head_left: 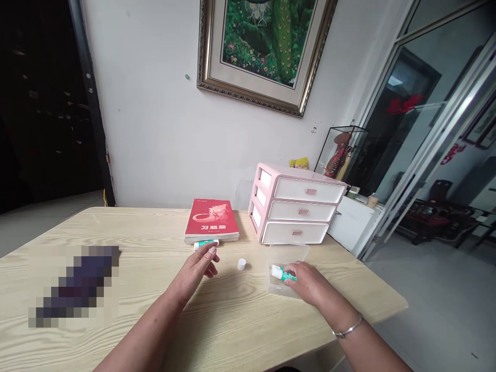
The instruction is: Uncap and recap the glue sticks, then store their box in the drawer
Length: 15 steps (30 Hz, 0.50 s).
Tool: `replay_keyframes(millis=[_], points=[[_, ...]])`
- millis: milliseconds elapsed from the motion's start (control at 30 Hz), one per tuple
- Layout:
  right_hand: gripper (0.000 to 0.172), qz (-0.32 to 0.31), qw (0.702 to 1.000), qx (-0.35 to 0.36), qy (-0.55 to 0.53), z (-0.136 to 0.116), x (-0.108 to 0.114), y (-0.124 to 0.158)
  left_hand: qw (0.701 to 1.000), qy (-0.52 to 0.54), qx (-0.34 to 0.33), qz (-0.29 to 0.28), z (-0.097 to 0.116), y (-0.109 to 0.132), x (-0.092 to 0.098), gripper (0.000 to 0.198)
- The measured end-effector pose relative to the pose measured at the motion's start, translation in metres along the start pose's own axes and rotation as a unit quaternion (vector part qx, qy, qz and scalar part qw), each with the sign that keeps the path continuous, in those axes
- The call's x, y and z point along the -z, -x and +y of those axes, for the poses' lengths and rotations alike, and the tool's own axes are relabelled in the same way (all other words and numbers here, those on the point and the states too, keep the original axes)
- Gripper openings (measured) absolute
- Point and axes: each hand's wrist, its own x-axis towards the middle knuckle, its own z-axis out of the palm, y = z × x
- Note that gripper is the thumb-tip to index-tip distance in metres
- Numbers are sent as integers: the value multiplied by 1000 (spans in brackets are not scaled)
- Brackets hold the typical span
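My right hand (306, 281) is closed around a green-and-white glue stick (277, 272), its white end pointing left. It holds the stick inside or just over a clear plastic box (273, 287), whose see-through lid (290, 251) stands raised at the back. My left hand (201, 262) is near the front of a red book (213, 219), fingers apart and loosely bent. Just beyond those fingers, a second green-and-white stick (203, 245) lies along the book's front edge; whether they touch it I cannot tell. Between my hands, a small white cap (242, 264) sits on the table.
A pink-and-white three-drawer organizer (302, 206) stands behind the clear box, with a yellow packet (299, 163) at its back. A blurred-out dark object (75, 287) lies on the left of the wooden table (155, 232). The table's edge (387, 294) runs past my right arm.
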Motion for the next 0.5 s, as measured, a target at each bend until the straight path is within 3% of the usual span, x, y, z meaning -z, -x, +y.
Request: replay_keyframes(millis=[167, 267, 400, 500], points=[[26, -28, 999, -6, 39, -2, 2, -11, 999, -48, -1, 0, -1, -2, 2, 56], [25, 3, 998, 0, 62, -10, 3, -12, 995, -102, 3, 15, -7, -7, 3, 53], [25, 97, 995, 38, -1, -47, -5, -9, 968, -231, 23, 100, -19, -18, 9, 41], [25, 116, 987, 103, -32, -89, -23, -13, 922, -360, -5, 146, -28, -23, 15, 37]])
